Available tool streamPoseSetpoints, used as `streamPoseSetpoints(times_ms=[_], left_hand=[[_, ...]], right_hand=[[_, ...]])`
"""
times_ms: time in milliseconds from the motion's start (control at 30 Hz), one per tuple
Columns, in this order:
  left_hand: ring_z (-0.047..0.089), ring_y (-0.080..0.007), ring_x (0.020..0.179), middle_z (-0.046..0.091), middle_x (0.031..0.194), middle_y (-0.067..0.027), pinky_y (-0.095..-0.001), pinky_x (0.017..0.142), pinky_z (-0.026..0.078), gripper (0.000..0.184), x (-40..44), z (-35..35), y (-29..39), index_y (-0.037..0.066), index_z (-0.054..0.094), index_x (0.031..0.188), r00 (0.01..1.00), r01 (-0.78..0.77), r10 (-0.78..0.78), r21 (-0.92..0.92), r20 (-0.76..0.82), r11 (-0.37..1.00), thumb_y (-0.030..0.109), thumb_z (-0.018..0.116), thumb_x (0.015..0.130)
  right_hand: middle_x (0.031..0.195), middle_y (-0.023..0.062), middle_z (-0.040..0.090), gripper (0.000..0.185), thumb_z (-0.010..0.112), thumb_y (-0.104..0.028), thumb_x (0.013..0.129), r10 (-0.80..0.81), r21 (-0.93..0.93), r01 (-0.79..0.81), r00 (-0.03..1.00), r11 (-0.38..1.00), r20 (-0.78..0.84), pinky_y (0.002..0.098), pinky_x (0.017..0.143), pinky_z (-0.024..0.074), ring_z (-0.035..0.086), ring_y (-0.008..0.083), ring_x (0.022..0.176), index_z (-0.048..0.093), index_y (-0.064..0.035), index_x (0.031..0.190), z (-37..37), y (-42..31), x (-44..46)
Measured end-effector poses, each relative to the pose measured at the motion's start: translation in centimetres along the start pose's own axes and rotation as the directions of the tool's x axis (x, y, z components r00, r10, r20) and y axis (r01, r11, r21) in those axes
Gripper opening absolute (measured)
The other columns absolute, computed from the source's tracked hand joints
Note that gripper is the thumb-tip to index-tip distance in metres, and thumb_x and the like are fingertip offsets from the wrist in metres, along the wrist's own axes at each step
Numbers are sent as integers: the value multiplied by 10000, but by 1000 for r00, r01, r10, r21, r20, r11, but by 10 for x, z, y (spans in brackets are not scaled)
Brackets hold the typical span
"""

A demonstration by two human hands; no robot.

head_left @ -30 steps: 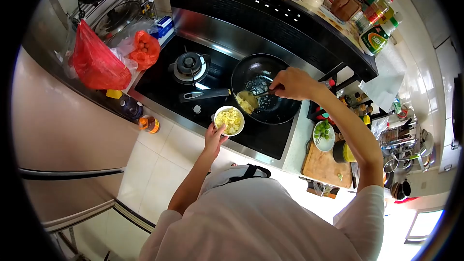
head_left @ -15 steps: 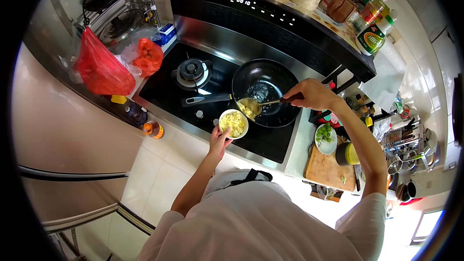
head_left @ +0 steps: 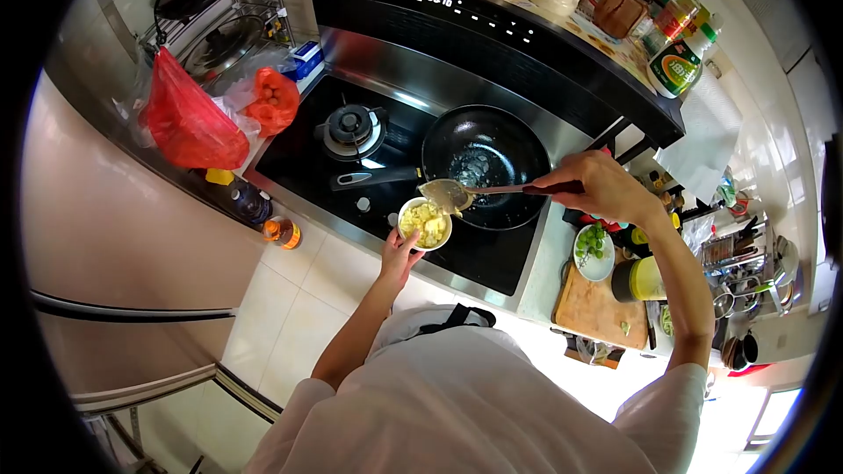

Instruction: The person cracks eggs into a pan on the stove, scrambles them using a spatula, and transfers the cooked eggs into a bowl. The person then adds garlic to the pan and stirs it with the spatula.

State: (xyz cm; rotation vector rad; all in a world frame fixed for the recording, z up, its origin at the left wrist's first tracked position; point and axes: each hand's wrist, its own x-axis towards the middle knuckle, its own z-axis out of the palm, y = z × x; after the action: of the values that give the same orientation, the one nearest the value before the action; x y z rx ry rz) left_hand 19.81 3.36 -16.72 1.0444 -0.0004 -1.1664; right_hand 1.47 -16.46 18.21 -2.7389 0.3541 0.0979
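Observation:
My left hand grips a small white bowl by its near side, in front of the wok. Yellow scrambled egg fills much of the bowl. My right hand is closed around the dark handle of a metal ladle. The ladle's head is tipped at the bowl's upper right edge, over the egg. Behind it sits a black wok on the hob, with a shiny oily film in its bottom. The wok's handle points left.
Left of the wok is a bare gas burner. Red plastic bags hang at the left. A plate of chopped green vegetable and a wooden cutting board lie at the right. The range hood overhangs the hob.
My right hand has moved slightly right, and the ladle has swung from the wok's edge to the bowl's rim. The egg in its head has gone into the bowl. My left hand stays put.

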Motion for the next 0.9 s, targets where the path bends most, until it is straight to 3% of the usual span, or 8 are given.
streamPoseSetpoints(times_ms=[133, 233, 333, 433, 633, 900], left_hand=[[539, -161, 1083, 547, 1181, -12, -389, 902, 475, 456, 1, -1, -5, 150, 448, 1272, 1000, -4, 5, -26, 10, 1000, 176, 665, 871], [538, -156, 1086, 546, 1188, -11, -392, 908, 476, 439, -2, 2, -3, 151, 451, 1269, 1000, 16, -15, -26, 6, 1000, 165, 652, 879], [538, -146, 1084, 546, 1193, -7, -381, 889, 486, 433, -4, 3, -6, 148, 451, 1269, 1000, 26, -26, -26, 2, 999, 166, 646, 883], [547, -139, 1069, 553, 1183, -3, -361, 862, 500, 429, -4, -1, -11, 145, 451, 1268, 999, 31, -30, -24, 18, 999, 171, 643, 885], [569, -130, 1031, 566, 1157, -6, -314, 821, 517, 439, -13, -1, -11, 145, 448, 1269, 999, 43, -43, -20, 17, 999, 189, 652, 882], [569, -123, 1030, 563, 1153, 3, -297, 799, 523, 444, -23, -3, -12, 153, 443, 1274, 999, 39, -38, -42, 21, 998, 187, 651, 883]], right_hand=[[860, 121, 679, 269, 702, -68, 735, 93, 111, -88, 995, 990, -39, 390, 729, 488, 634, 271, 781, 710, -82, 1004, -1, -4, -1], [859, 126, 682, 273, 701, -73, 726, 204, 90, -200, 978, 976, -36, 385, 729, 502, 640, 280, 797, 714, -88, 998, -5, 5, 3], [826, 104, 682, 258, 699, -80, 724, 48, -196, -70, 993, 978, -112, 392, 702, 497, 632, 284, 801, 717, -88, 981, 18, 36, 11], [841, 92, 680, 240, 698, -102, 719, 91, -343, -125, 989, 931, -115, 406, 710, 506, 634, 288, 852, 726, -116, 957, 45, 42, 28], [801, 106, 671, 115, 656, -79, 729, 130, -565, -121, 991, 816, -25, 388, 629, 526, 662, 294, 768, 717, -117, 818, 76, 6, 71], [765, 122, 671, 74, 637, -91, 743, 22, -648, 130, 975, 751, 221, 349, 602, 533, 682, 276, 777, 699, -71, 776, 88, -34, 103]])
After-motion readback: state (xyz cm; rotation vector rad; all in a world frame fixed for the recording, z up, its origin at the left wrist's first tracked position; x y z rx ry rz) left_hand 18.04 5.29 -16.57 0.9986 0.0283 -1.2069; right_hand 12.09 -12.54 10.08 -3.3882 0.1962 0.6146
